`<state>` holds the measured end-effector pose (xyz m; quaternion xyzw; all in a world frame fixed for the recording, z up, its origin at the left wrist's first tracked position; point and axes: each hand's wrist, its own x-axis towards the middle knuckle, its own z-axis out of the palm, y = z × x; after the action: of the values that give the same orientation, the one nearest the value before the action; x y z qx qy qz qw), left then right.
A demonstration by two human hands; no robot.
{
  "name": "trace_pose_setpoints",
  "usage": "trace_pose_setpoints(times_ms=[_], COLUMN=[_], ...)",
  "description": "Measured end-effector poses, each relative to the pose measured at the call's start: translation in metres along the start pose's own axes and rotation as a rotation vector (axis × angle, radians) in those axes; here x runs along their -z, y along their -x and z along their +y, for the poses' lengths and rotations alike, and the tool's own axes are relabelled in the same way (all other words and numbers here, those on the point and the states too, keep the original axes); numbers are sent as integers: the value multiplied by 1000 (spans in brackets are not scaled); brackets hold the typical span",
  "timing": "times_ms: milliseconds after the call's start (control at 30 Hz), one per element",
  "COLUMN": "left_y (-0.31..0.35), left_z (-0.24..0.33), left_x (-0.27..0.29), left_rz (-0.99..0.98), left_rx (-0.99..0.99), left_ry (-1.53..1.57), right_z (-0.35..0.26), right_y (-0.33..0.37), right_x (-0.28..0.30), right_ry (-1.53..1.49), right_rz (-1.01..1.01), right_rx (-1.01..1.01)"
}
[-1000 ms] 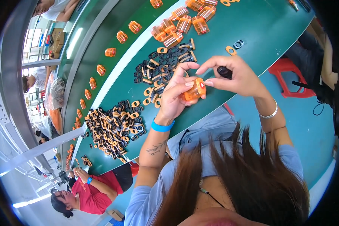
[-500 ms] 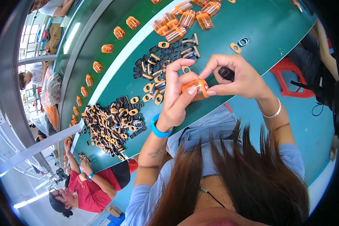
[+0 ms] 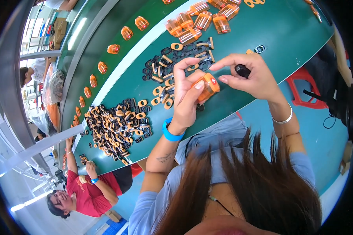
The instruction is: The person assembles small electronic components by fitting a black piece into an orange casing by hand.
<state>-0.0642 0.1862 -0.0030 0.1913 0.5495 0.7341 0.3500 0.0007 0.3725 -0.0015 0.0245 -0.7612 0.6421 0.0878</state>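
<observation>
My left hand (image 3: 184,103) grips a translucent orange plastic housing (image 3: 210,87) between thumb and fingers, with a small red spot on its end turned toward my right hand. My right hand (image 3: 258,80) is just right of the housing, apart from it. Its thumb and index finger are spread, while the curled fingers keep a small black rounded part (image 3: 242,71) against the palm. Beyond my left hand lies a pile of black and tan oval rings (image 3: 162,64), partly hidden by that hand. Similar orange housings (image 3: 203,20) lie heaped farther back.
A larger pile of black and tan rings (image 3: 117,131) covers the green table's left part. Orange housings stand spaced along a green conveyor (image 3: 115,64) behind a white strip. A grey ring (image 3: 260,48) lies at right. A co-worker in red (image 3: 92,194) works at left; a red stool (image 3: 306,88) stands right.
My right thumb and index finger have come off the orange housing and moved slightly right. My left hand has turned the housing so its red-spotted end faces more upward.
</observation>
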Motion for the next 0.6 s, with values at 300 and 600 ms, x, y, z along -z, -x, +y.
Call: trace_pose_setpoints(times_ms=[300,600], left_y=[8,26], left_z=[8,9], left_x=[5,-2], left_rz=[-74,-24], left_rx=[152,118], left_ry=[117,88], right_z=[-15,-33], right_y=[-4,-2], right_x=[3,-5], right_ry=[249,423], right_rz=[-144,-231], right_rx=[223,334])
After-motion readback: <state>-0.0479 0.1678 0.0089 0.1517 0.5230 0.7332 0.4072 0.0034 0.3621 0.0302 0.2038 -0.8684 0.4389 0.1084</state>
